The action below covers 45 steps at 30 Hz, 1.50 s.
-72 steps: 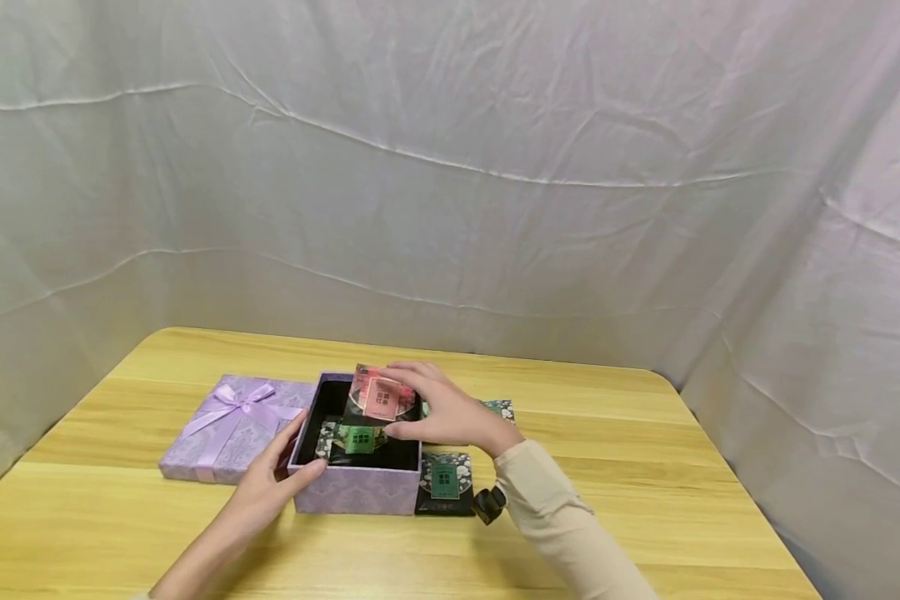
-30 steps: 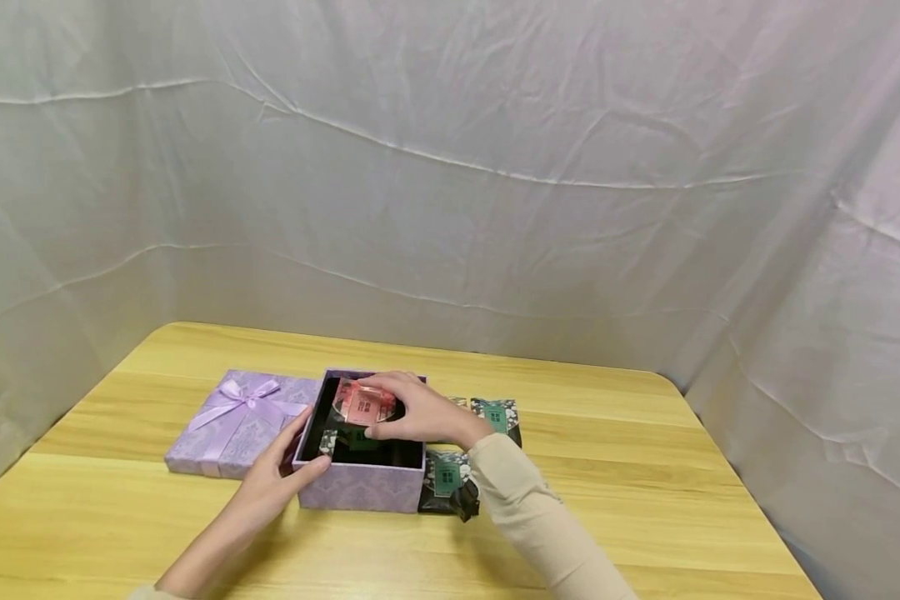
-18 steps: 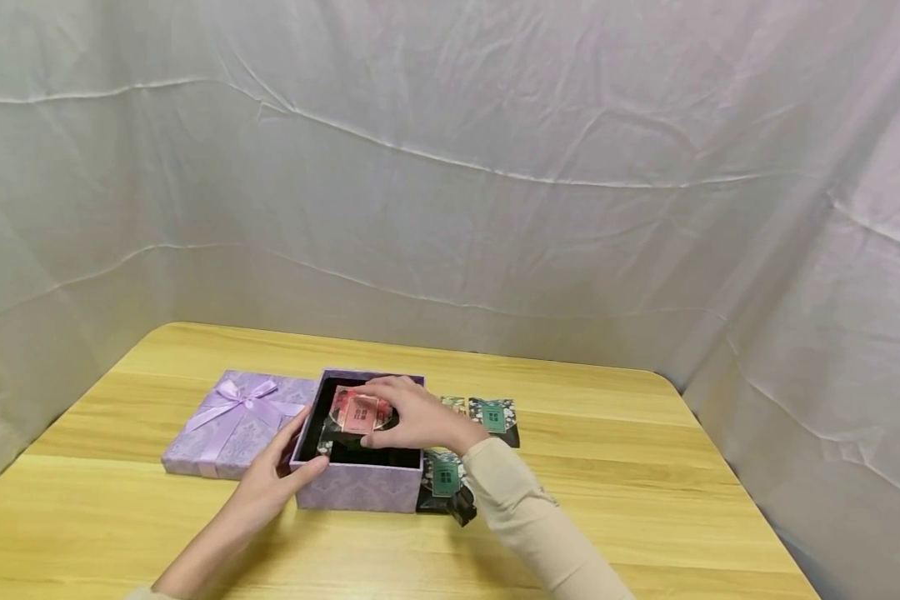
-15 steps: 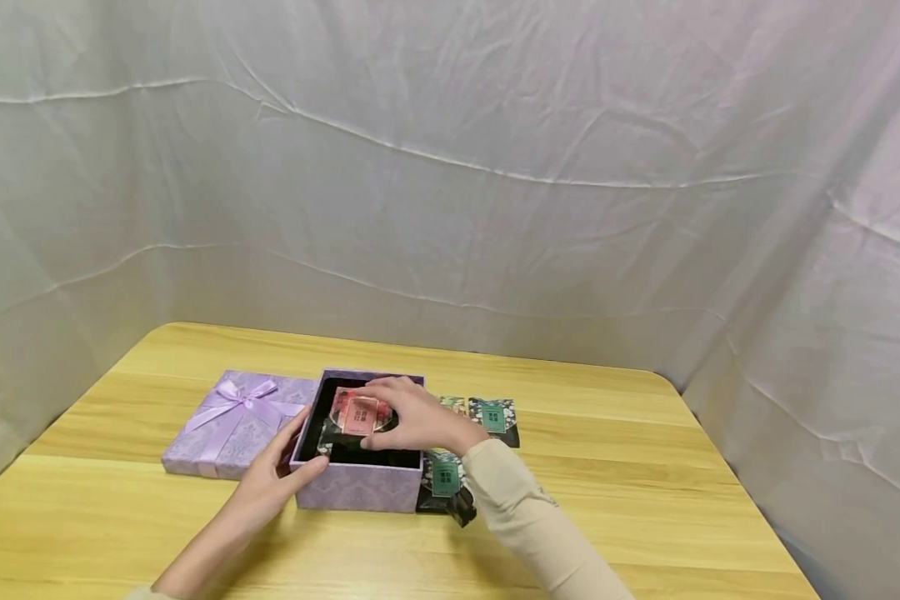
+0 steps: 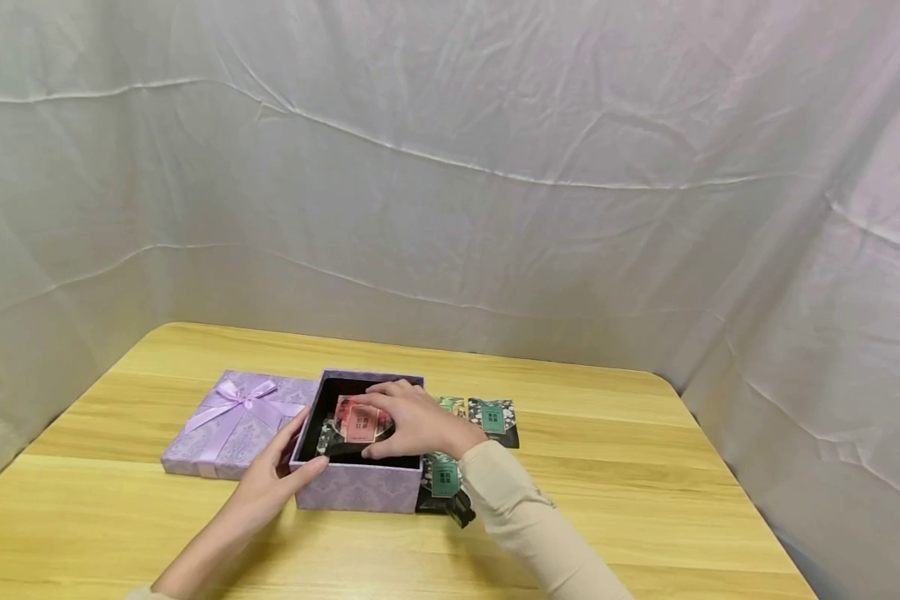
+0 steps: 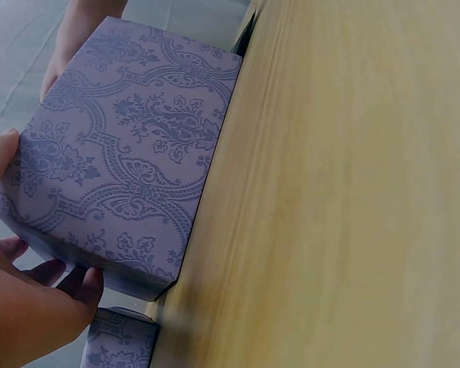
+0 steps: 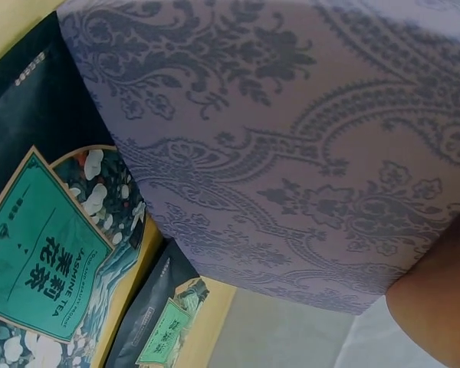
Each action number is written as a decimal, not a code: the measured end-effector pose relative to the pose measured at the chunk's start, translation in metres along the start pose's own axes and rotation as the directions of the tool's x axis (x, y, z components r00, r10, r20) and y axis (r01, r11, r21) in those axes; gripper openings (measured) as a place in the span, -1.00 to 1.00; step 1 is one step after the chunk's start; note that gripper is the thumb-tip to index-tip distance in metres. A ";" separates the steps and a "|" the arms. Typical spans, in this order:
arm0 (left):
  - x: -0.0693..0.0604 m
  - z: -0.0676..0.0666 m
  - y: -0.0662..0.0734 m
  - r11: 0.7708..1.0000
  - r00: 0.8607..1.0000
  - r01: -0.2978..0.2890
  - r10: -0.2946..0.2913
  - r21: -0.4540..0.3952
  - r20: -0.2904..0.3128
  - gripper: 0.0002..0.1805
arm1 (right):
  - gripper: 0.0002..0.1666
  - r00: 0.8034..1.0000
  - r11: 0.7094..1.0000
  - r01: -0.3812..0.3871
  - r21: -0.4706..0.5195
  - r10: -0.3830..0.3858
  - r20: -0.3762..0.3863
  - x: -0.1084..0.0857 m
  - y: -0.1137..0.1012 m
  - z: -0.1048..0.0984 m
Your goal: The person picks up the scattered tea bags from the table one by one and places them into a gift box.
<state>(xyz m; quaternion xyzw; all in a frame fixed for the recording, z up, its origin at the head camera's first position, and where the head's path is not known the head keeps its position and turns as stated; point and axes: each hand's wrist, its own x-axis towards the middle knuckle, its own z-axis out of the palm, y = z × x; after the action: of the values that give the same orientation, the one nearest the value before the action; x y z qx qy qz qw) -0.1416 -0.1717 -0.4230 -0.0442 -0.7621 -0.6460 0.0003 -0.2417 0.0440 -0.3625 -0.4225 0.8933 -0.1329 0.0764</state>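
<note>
A lilac patterned box (image 5: pixel 358 489) with a black inside stands open-topped on the table. My left hand (image 5: pixel 270 479) holds its left side, thumb at the front left corner; the left wrist view shows the left hand (image 6: pixel 31 299) with fingers along the box (image 6: pixel 130 146). Inside the box, my right hand (image 5: pixel 420 423) grips a packet with a red label (image 5: pixel 362 423) between thumb and fingers. Part of a black floral packet (image 5: pixel 327 437) shows beside it. In the right wrist view, the box wall (image 7: pixel 291 153) hides the right fingers.
Left of the box lies a lilac lid with a ribbon bow (image 5: pixel 240 404). To the right are a green-label packet (image 5: pixel 493 417), another nearer the front (image 5: pixel 444 477) and a partly covered yellowish one (image 5: pixel 453 406). The right wrist view shows a jasmine tea packet (image 7: pixel 50 253).
My right hand has lowered the red-label packet from above the box into it, moving it left, then slightly toward the front. My left hand has stayed on the box.
</note>
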 end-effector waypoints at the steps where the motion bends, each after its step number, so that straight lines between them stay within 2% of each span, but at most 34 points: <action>1: 0.000 0.000 0.000 1.000 1.000 0.000 0.000 0.001 -0.001 -0.16 | -0.14 1.000 1.000 -0.001 -0.006 0.001 0.002 0.000 0.000 0.000; 9: 0.000 0.000 -0.001 1.000 1.000 -0.023 0.023 0.009 -0.001 -0.17 | -0.09 1.000 0.999 0.000 -0.034 0.001 0.017 0.000 -0.002 0.001; 16: 0.000 0.000 0.000 0.999 0.999 -0.041 0.041 0.013 -0.007 -0.18 | -0.14 1.000 0.997 0.004 -0.079 -0.003 0.008 0.001 -0.002 0.002; 21: 0.000 0.000 0.000 0.999 0.999 -0.036 0.037 0.008 -0.005 -0.17 | -0.17 1.000 0.998 0.004 -0.070 -0.004 -0.002 0.001 -0.001 0.003; 24: 0.000 0.000 -0.001 1.000 1.000 -0.030 0.030 0.009 -0.007 -0.17 | -0.21 1.000 1.000 0.005 -0.027 -0.005 -0.026 0.000 0.000 0.004; 27: 0.000 0.000 -0.002 0.999 0.999 -0.031 0.031 0.012 -0.012 -0.17 | -0.28 0.998 0.997 0.016 0.074 -0.011 -0.067 -0.001 0.002 0.003; 31: 0.000 0.001 -0.002 0.999 0.999 -0.029 0.030 0.014 -0.016 -0.17 | -0.37 0.991 0.973 0.036 0.229 -0.005 -0.136 -0.004 0.007 0.001; 35: 0.000 0.001 -0.002 1.000 1.000 -0.018 0.018 0.015 -0.018 -0.16 | -0.43 0.982 0.944 0.045 0.326 0.018 -0.190 -0.009 0.014 -0.001; 42: -0.001 0.001 -0.002 1.000 1.000 -0.017 0.017 0.022 -0.018 -0.15 | -0.47 0.970 0.901 0.023 0.434 0.085 -0.226 -0.020 0.027 -0.005; 45: -0.001 0.001 -0.003 1.000 1.000 -0.023 0.024 0.018 -0.017 -0.15 | -0.48 0.965 0.893 0.021 0.449 0.099 -0.243 -0.024 0.033 -0.008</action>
<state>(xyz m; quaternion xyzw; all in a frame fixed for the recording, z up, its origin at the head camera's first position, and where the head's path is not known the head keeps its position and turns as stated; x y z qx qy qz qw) -0.1406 -0.1715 -0.4256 -0.0476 -0.7671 -0.6395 0.0148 -0.2529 0.0836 -0.3641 -0.3542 0.8493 -0.3873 0.0567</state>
